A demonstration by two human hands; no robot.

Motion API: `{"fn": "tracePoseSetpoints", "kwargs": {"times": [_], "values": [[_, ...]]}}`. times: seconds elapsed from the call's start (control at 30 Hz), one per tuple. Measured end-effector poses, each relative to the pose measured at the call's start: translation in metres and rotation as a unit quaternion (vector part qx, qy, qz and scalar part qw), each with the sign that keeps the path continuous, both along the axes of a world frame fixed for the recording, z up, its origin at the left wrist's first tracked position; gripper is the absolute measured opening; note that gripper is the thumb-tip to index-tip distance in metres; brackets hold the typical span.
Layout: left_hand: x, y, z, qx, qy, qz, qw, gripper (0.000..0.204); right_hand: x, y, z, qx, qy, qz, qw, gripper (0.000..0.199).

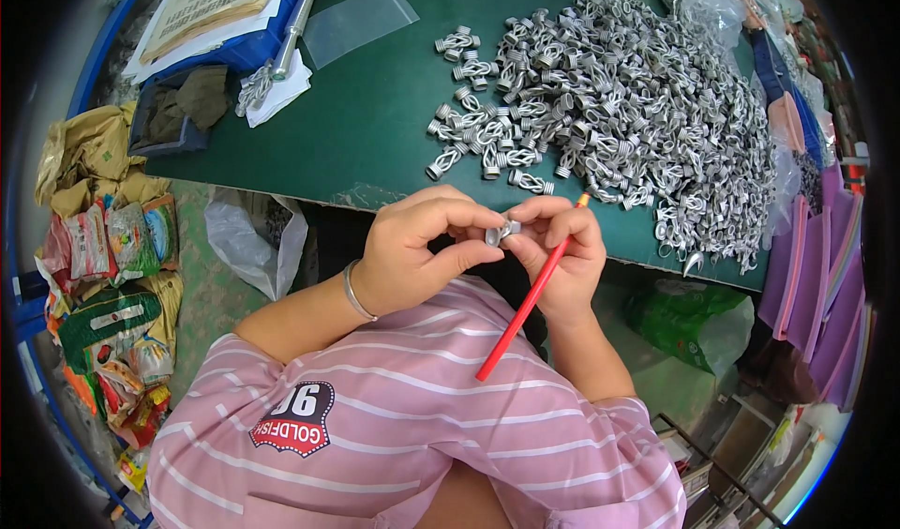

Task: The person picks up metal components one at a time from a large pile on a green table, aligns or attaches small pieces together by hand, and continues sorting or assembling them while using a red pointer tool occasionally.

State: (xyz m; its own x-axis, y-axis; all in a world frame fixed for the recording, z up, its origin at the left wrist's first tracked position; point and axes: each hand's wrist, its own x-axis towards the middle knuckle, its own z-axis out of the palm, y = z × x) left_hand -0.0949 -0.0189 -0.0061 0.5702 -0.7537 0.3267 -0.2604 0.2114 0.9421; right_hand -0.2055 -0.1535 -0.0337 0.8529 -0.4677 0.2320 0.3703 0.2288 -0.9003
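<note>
Between the fingertips of both hands, just off the table's front edge, is a small silver-grey metal fitting (497, 235) with a round open end. My left hand (410, 246), a bangle at its wrist, pinches it from the left with thumb and forefinger. Closing on it from the right is my right hand (570, 264), which also keeps a long red pencil-like stick (521, 315) tucked in its fingers. The stick slants down toward my shirt, its yellowish end up by the knuckles. A large heap of similar looped, ribbed metal fittings (637, 107) covers the table's right side.
The green table (375, 135) has a worn front edge. On it lie a clear plastic bag (361, 24), a metal rod tool (298, 24) and a blue tray (272, 32) with papers. Beside the table are a white bag (258, 248), a green bag (689, 323) and stacked packages (117, 318).
</note>
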Motion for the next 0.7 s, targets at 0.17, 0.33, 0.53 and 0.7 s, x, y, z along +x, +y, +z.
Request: {"fn": "tracePoseSetpoints", "kwargs": {"times": [0.17, 0.33, 0.53, 0.7], "values": [[-0.002, 0.002, -0.008, 0.02, 0.26, -0.039, 0.965, 0.019, 0.0, 0.0, 0.005, -0.079, -0.062, -0.086, 0.991, 0.036], [-0.003, 0.001, -0.012, 0.043, 0.328, -0.061, 0.942, 0.018, 0.002, 0.002, 0.013, -0.152, -0.085, -0.096, 0.98, 0.04], [-0.006, -0.001, -0.015, 0.035, 0.369, -0.085, 0.925, 0.018, 0.004, 0.004, 0.017, -0.254, -0.092, -0.126, 0.955, 0.041], [-0.006, 0.001, -0.011, 0.042, 0.377, -0.089, 0.921, 0.017, 0.001, 0.004, 0.016, -0.241, -0.08, -0.133, 0.958, 0.039]]}}
